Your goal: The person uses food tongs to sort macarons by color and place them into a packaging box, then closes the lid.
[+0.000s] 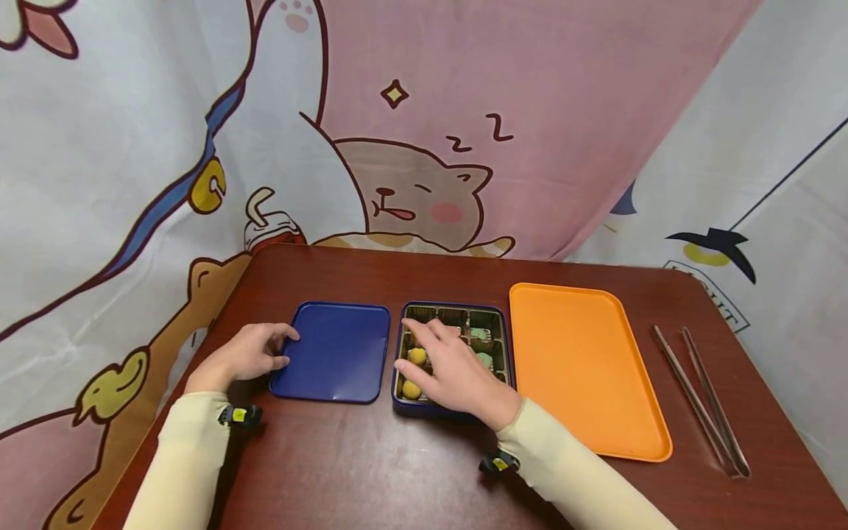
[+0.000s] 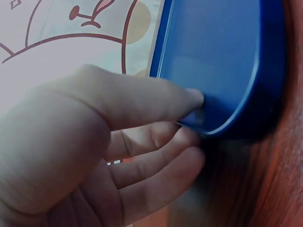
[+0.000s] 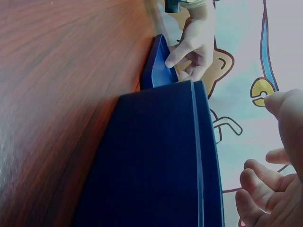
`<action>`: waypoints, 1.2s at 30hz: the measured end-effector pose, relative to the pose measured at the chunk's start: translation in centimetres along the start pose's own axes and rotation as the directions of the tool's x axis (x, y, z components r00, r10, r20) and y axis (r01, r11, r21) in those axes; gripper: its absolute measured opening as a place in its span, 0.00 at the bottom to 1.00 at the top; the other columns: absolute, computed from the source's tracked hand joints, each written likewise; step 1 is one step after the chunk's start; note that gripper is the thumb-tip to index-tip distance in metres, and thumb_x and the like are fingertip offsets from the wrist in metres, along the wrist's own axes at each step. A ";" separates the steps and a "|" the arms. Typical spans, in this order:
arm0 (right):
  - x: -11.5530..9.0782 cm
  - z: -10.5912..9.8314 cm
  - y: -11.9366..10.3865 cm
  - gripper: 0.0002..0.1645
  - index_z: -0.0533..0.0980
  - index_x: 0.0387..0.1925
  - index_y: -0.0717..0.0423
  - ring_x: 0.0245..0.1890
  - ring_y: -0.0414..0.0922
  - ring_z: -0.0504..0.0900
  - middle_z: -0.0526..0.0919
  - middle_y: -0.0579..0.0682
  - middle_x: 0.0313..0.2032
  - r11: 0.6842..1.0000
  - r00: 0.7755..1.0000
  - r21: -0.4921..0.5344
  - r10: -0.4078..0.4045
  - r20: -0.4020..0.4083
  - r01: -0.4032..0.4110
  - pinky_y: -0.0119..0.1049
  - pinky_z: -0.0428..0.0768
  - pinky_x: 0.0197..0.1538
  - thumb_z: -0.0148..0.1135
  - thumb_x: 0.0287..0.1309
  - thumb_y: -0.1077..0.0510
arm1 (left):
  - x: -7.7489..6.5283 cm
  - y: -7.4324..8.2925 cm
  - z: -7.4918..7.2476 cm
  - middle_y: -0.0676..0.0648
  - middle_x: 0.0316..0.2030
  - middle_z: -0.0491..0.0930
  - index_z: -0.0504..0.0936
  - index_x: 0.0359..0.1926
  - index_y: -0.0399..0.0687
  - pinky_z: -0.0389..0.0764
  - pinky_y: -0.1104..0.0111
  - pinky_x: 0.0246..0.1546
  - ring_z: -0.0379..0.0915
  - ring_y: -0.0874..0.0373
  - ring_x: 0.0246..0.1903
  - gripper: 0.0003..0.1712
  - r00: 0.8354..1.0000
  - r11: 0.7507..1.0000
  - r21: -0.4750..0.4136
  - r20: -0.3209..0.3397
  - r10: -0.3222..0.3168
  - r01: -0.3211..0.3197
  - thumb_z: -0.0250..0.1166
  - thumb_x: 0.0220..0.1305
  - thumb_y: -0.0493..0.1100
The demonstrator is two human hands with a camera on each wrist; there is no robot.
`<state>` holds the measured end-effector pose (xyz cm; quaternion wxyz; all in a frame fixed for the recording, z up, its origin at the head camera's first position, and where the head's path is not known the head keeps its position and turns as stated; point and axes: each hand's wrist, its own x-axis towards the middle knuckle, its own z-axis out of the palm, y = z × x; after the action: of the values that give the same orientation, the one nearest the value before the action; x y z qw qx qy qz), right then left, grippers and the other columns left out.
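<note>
A shallow blue lid lies with its rim up on the left part of the table. My left hand is at its left edge, the thumb over the rim and the other fingers curled by the outer side, pinching it. To the right stands a blue box with a divided insert. Yellow balls sit in its left compartments, and green pieces show at the right. Above the box hovers my right hand, fingers spread and holding nothing, hiding the middle compartments. From the right wrist view, this hand is apart from the box wall.
An orange tray lies right of the box, close to its side. Metal tongs rest at the far right, their tips pointing away from me. A printed cloth hangs behind the brown table.
</note>
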<state>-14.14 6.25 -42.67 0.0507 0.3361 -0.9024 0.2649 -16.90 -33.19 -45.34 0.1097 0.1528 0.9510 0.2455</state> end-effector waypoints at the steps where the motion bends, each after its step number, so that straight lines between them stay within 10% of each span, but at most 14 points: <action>1: 0.1 0.0 -0.1 0.41 0.64 0.79 0.54 0.40 0.43 0.76 0.79 0.54 0.51 1.000 1.000 0.013 0.014 0.015 -0.015 0.41 0.80 0.43 0.61 0.74 0.39 | 0.0 0.0 0.0 0.46 0.37 0.77 0.85 0.55 0.42 0.80 0.59 0.38 0.76 0.55 0.34 0.20 1.000 1.000 0.000 -0.002 -0.004 0.004 0.74 0.61 0.32; 36: 0.5 1.4 -0.8 0.48 0.57 0.82 0.56 0.44 0.44 0.79 0.79 0.54 0.52 0.995 0.996 0.077 0.058 0.065 -0.063 0.44 0.83 0.47 0.59 0.74 0.36 | -1.9 -0.7 -0.8 0.35 0.54 0.83 0.80 0.66 0.39 0.83 0.63 0.37 0.81 0.51 0.41 0.25 0.997 0.994 -0.102 -0.065 -0.045 0.038 0.65 0.68 0.30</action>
<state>-13.85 4.74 -43.34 0.0012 0.3184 -0.9021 0.2912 -15.52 -34.80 -44.74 0.0904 0.1190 0.9435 0.2956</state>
